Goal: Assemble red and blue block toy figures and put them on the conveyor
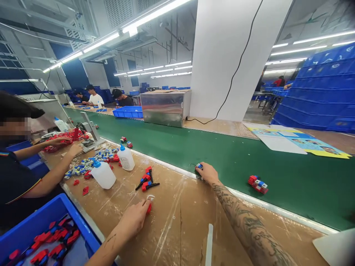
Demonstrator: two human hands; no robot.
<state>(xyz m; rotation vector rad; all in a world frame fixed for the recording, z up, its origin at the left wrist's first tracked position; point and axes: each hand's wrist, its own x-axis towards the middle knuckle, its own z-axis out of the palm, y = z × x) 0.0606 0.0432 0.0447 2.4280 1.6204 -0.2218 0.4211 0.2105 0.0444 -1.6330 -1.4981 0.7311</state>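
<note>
My right hand [208,173] reaches over the near edge of the green belt, its fingers closed on a small toy car [198,167]. Only the car's blue and white top shows past the fingers. Low over the brown worktop [172,229], my left hand [134,218] pinches a red piece [149,209], mostly hidden by the fingers. A pale, shiny bit stands at those fingertips. Just beyond lie several red and blue parts with black rods [146,180]. To the right on the belt sits a red, white and blue toy truck [257,184].
The green conveyor belt [172,144] runs across the view. Two white squeeze bottles [103,175] stand near a pile of toy bodies [91,162]. A blue bin [66,199] of red parts is at lower left. A co-worker's hand [74,149] works beside a small press [91,133].
</note>
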